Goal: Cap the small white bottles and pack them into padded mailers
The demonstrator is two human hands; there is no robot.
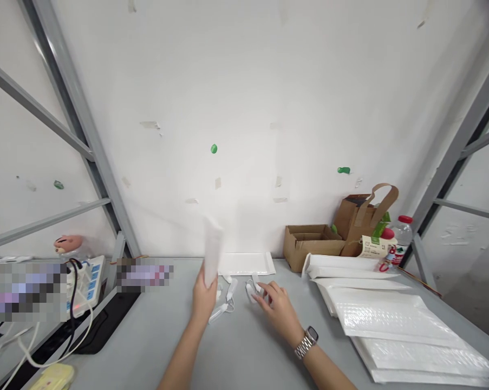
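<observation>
My left hand [203, 300] is closed around a white padded envelope [212, 249], holding it upright on edge above the grey table [244, 352]. My right hand [274, 306], with a metal watch at the wrist, reaches over several small white packets [228, 295] lying on the table; its fingers pinch one of them [252, 290]. Another white envelope [246, 264] lies flat against the wall just behind the packets.
A stack of white padded envelopes [390, 319] covers the table's right side. Behind it stand an open cardboard box [311, 245], a brown paper bag [364, 219] and a bottle [401, 238]. A power strip with cables [85, 281] sits at the left, beside grey shelf struts.
</observation>
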